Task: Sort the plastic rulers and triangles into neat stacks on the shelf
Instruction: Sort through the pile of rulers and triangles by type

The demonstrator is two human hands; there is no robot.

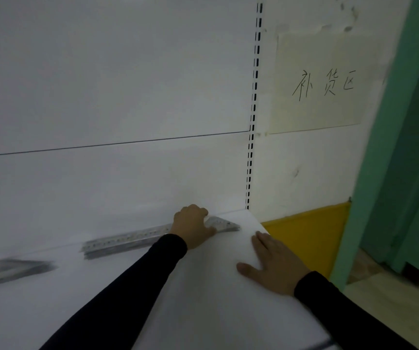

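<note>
A white shelf (203,299) runs across the lower part of the head view. At its back right corner lies a stack of clear plastic triangles (224,224), and my left hand (193,227) grips its left end, fingers curled over the top and thumb on the near edge. A stack of long clear rulers (125,241) lies along the back of the shelf, left of that hand. Another clear triangle stack (11,270) lies blurred at the far left. My right hand (271,263) rests flat, fingers straight, on the shelf near its right edge.
The white back panel (115,97) rises behind the shelf, with a slotted upright (253,109) at its right. A paper sign with handwriting (322,82) is on the wall. A yellow panel (309,233) and a green door frame (390,147) stand to the right.
</note>
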